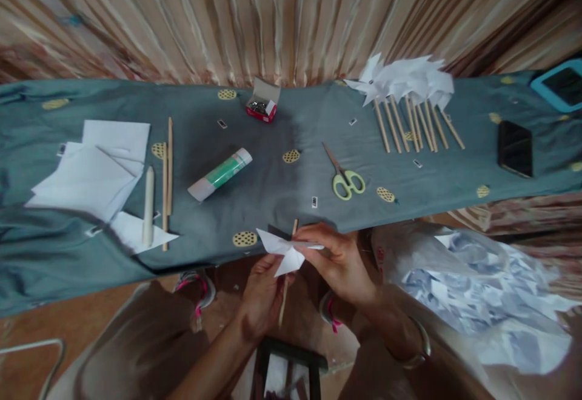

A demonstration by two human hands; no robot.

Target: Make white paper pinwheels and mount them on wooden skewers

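A white paper pinwheel [290,259] is between my hands, just off the table's front edge. Behind it runs a thin wooden stick [282,304], whose upper end shows above the paper. My left hand [264,288] is closed around the stick and the pinwheel's lower left side. Fingers and thumb of my right hand [339,260] pinch the paper near its middle and right blade; whatever lies under those fingertips is hidden. Closest on the cloth are green-handled scissors [346,183], a green and white tube [220,174] and an open red box of small metal pins [262,109].
White paper sheets [91,176], a pale candle-like stick [148,206] and two wooden sticks [170,166] lie at left. Several finished pinwheels [404,85] rest at back right, near a black phone [515,148] and blue-framed device [561,85]. A plastic bag of paper [482,297] stands below right.
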